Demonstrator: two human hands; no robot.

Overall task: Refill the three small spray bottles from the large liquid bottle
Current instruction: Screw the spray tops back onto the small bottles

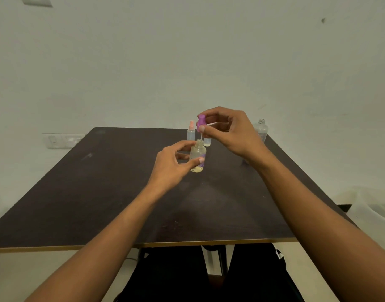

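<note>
Holding small bottle (197, 154), label (201, 165) blurred, purple sprayer (201, 122) above.

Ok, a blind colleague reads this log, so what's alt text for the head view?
Over a dark table, the left hand holds a small clear bottle while the right hand pinches a purple spray cap just above its neck. Behind stand a pink-capped bottle, a third small bottle and, further right, an uncapped large bottle.
</note>
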